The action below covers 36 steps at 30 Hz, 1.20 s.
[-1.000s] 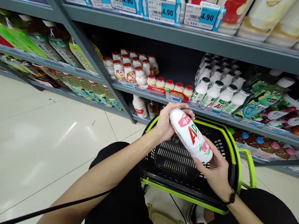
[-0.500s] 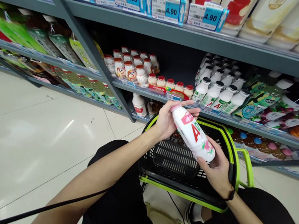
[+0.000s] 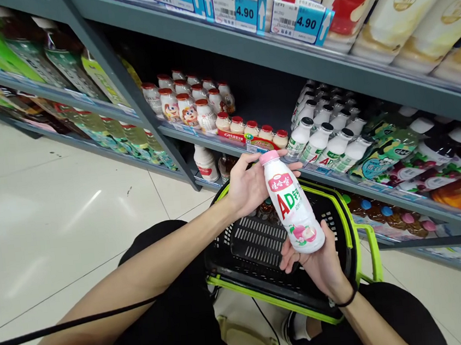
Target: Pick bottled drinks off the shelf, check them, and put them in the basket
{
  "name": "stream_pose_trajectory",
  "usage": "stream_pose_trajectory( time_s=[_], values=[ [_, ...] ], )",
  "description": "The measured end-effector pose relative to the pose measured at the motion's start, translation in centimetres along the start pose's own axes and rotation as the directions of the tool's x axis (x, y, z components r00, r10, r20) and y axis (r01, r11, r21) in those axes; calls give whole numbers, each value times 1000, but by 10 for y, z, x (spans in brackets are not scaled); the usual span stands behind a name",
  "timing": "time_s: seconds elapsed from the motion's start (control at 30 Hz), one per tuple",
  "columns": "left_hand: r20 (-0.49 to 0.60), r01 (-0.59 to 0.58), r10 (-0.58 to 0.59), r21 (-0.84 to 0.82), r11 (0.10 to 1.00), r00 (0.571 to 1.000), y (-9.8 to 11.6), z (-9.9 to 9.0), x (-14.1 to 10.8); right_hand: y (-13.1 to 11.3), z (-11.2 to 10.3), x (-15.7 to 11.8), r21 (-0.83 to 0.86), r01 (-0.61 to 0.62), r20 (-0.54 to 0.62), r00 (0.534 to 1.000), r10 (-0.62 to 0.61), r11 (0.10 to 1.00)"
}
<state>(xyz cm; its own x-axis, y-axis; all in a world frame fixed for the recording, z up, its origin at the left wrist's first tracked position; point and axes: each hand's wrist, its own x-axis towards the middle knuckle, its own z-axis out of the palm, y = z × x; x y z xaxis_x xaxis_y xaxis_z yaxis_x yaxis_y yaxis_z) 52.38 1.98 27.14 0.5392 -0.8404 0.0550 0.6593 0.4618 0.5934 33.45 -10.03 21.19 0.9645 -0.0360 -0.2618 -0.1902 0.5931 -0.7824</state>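
A white milk drink bottle [image 3: 294,207] with a pink cap, red and green AD lettering and a peach picture leans between my two hands, its label facing up at me. Behind its neck lie the stretched fingers of my left hand [image 3: 250,184], the thumb raised at the cap's side; the bottle rests against them. My right hand [image 3: 320,264] cups the base from below, fingers partly hidden under it, a dark band on the wrist. Beneath both hands is a black shopping basket [image 3: 258,241] with a lime-green rim.
Ahead runs a grey shelf [image 3: 215,31] with price tags. It carries small red-capped bottles [image 3: 189,111], black-capped white bottles [image 3: 320,141] and large cartons or bottles with apple pictures [image 3: 341,10]. More drinks [image 3: 66,58] stand at left. The basket's green handle [image 3: 373,251] sticks out right.
The bottle has turned about its length, so the label now faces me squarely. My right hand has shifted from gripping its lower side to palm-up under the base. The view has moved slightly.
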Motion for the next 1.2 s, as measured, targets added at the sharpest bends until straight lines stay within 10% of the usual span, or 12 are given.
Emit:
stream_pose_trajectory(
  time_s=[0.3, 0.6, 0.97, 1.2],
  values=[
    [-37, -5, 5, -4, 1000, 999, 0, 2, 0, -7, -1, -3, 44, -45, 11, 999, 45, 998],
    [-91, 12, -12, 4, 1000, 996, 4, 0, 3, 3, -18, -2, -338, 305, -172, 910, -377, 891],
    [-47, 23, -24, -8, 1000, 999, 4, 0, 3, 3, -30, 0, -878, 416, 52, 576, -816, 237],
    [-23, 33, -33, 21, 999, 999, 2, -2, 3, -5, -45, 1, -916, 375, 298, 405, -865, -140]
  ],
)
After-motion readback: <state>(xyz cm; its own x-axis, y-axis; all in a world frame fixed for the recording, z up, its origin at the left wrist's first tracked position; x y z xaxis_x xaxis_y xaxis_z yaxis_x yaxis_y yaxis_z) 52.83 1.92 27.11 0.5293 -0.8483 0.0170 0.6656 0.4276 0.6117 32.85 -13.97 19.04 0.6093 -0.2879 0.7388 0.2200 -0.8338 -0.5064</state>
